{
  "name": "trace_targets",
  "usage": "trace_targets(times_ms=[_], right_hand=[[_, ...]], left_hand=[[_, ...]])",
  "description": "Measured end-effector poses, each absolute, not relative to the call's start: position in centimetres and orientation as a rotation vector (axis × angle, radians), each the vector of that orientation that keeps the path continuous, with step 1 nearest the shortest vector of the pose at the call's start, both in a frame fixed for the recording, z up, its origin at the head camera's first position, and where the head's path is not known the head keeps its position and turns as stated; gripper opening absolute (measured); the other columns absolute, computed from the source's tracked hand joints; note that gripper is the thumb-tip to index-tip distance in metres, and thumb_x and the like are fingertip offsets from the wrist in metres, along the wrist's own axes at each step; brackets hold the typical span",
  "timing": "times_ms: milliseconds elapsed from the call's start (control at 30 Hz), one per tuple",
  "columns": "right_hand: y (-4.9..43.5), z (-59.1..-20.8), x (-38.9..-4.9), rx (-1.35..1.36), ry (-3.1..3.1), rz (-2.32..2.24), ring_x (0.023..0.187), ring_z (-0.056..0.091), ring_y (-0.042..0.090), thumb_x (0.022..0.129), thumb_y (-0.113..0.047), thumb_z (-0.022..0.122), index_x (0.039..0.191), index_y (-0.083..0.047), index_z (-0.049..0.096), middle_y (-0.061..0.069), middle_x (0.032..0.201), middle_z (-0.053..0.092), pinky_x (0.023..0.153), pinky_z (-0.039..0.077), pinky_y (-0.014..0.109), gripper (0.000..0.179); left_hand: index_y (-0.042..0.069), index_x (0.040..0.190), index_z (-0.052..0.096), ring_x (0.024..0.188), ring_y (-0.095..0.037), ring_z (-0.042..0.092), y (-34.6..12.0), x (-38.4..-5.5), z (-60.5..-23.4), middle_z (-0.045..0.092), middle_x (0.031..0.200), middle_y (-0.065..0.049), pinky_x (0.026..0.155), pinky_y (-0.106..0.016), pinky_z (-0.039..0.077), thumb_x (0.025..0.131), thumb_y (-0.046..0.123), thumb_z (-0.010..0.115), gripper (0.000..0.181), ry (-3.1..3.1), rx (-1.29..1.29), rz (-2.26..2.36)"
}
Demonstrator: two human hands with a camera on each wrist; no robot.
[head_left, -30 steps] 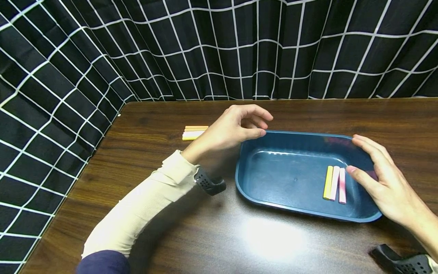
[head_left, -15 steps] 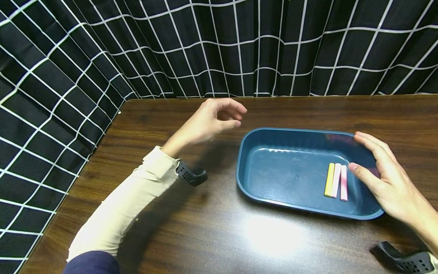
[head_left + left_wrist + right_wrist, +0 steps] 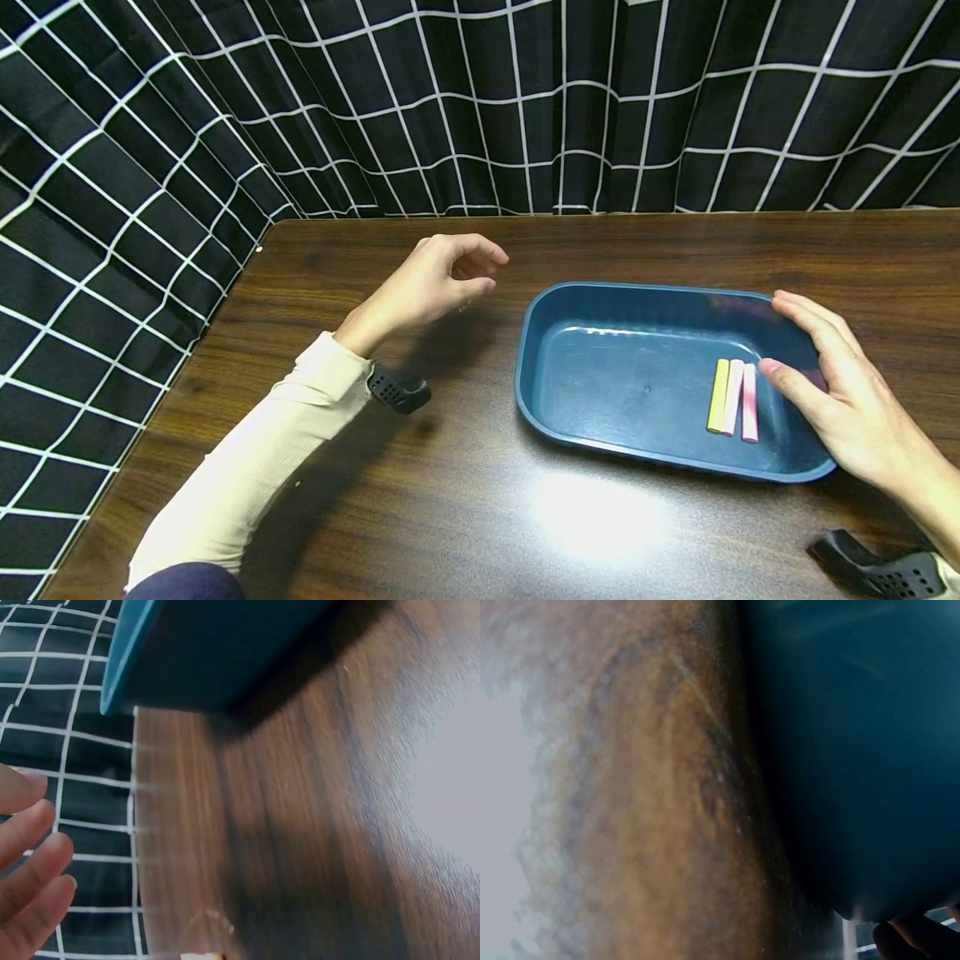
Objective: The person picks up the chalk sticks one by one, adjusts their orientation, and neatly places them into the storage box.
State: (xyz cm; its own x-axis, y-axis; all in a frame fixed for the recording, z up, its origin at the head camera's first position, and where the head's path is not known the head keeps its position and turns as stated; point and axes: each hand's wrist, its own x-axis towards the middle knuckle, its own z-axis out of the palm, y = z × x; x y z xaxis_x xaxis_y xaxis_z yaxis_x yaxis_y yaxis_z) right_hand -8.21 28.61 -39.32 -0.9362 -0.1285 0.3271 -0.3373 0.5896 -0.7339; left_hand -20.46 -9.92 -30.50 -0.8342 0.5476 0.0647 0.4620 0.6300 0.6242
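A blue plastic tray (image 3: 581, 408) rests on the table, with three chalk sticks side by side toward its right end: one yellow (image 3: 717, 396), one pale pink (image 3: 732, 398) and one deeper pink (image 3: 750, 404). My right hand (image 3: 847, 392) holds the tray's right end, thumb over the inside and fingers at the far rim. Left of the tray, my left hand (image 3: 442, 279) hovers above the table, fingers loosely bent and nothing in them. A small pale piece (image 3: 201, 956) shows at the bottom edge of the left wrist view; the row of sticks there is otherwise hidden.
The brown wooden table (image 3: 450, 517) reflects a bright glare in front of the tray. A black curtain with white grid lines (image 3: 480, 108) stands along the back and left edges. Tiny crumbs dot the table near the left forearm.
My left hand has moved left from above the tray's back left corner, lowering slightly at the end. It now covers where the orange, white and yellow sticks lay. My right hand stays on the tray.
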Motion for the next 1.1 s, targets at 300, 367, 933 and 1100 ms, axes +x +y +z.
trace_targets(times_ms=[300,367,933,1100], right_hand=[[28.5,-39.3,-8.3,0.406,-2.554,1.282,0.131,0.021,-0.021,0.092,0.004,0.058,0.15,0.0,0.034,0.028,0.154,0.03,0.104,0.01,-0.002,0.063],[28.4,-39.2,-8.3,0.405,-2.556,1.281,0.132,0.021,-0.021,0.092,0.003,0.058,0.15,0.0,0.034,0.028,0.154,0.03,0.104,0.01,-0.002,0.063],[28.5,-39.2,-8.3,0.417,-2.562,1.265,0.137,0.02,-0.017,0.092,0.004,0.059,0.15,0.0,0.034,0.029,0.154,0.03,0.105,0.009,-0.001,0.064],[28.6,-39.2,-8.1,0.398,-2.588,1.247,0.143,0.019,-0.01,0.093,-0.001,0.059,0.152,-0.005,0.034,0.022,0.158,0.028,0.106,0.008,0.001,0.064]], left_hand=[[0.002,0.116,0.068,0.084,-0.019,0.067,-11.6,-20.5,-31.4,0.072,0.096,-0.01,0.077,-0.03,0.055,0.089,0.002,0.066,0.027,2.714,0.826,0.965],[0.003,0.115,0.068,0.082,-0.019,0.068,-12.0,-20.6,-31.6,0.073,0.095,-0.01,0.076,-0.03,0.055,0.089,0.003,0.066,0.027,2.719,0.825,0.956],[-0.003,0.113,0.068,0.089,-0.026,0.068,-14.5,-21.1,-33.3,0.072,0.105,-0.016,0.081,-0.037,0.056,0.09,0.001,0.064,0.023,2.797,0.862,0.823],[-0.002,0.113,0.069,0.089,-0.026,0.068,-14.9,-21.4,-33.7,0.073,0.102,-0.015,0.081,-0.037,0.056,0.091,0.002,0.064,0.023,2.815,0.849,0.797]])
